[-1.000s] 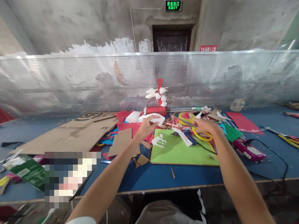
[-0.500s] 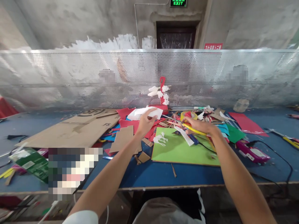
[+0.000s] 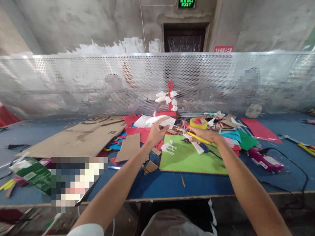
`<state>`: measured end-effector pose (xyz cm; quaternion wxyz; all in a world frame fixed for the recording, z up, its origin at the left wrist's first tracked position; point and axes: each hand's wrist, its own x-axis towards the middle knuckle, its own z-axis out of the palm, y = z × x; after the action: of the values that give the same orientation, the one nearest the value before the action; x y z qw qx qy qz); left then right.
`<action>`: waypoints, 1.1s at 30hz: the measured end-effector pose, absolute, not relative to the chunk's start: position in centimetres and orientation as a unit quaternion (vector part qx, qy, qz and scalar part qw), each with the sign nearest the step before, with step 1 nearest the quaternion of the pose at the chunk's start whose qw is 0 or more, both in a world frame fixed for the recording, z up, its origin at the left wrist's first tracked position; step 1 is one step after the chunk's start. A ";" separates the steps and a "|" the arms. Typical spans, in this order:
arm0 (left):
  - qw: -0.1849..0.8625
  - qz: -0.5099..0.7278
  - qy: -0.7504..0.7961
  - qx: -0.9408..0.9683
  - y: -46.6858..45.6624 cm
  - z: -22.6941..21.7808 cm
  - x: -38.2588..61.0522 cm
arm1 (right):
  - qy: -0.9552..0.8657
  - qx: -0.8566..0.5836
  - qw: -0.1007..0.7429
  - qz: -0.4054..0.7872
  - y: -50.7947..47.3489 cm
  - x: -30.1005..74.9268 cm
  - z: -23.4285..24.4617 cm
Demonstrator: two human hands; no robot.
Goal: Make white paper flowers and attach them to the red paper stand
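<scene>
My left hand [image 3: 158,130] is closed on a sheet of white paper [image 3: 169,122], held up over the pile of scraps. My right hand [image 3: 202,135] grips yellow-handled scissors [image 3: 197,137]; their blades point left, with the tips at the paper's right edge. Beneath them lies a lime-green board [image 3: 187,164]. White paper cutouts with thin legs [image 3: 169,147] rest on its left part, and a white paper strip [image 3: 198,148] lies beneath my right hand. Beside the strip is a blue tool with a cord [image 3: 204,148], partly covered.
A red stand with white paper flowers [image 3: 170,98] rises behind the scraps, before a perforated metal screen [image 3: 98,78]. Yellow tape [image 3: 198,122] sits behind my right hand. Flat cardboard [image 3: 73,137] covers the left; a purple corded box [image 3: 265,160] stands right.
My left hand and the white paper have shifted slightly right. My right hand and the scissors have moved a little left, bringing the blades closer to the paper.
</scene>
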<state>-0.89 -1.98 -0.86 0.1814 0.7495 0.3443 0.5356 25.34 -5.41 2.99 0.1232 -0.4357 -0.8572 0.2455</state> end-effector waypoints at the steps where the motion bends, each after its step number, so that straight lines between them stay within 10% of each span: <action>1: 0.184 0.536 0.342 0.750 -2.0 -0.9 -0.9 | -0.848 -0.443 0.120 0.265 -5.6 25.2 3.2; 33: 0.197 0.541 0.322 0.752 -1.8 -0.6 -1.5 | -0.820 -0.443 0.150 0.329 -5.2 25.7 3.1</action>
<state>-1.48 -1.82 -0.61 0.1965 0.7520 0.3216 0.5408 25.67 -5.16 3.12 0.1496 -0.4429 -0.8203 0.3294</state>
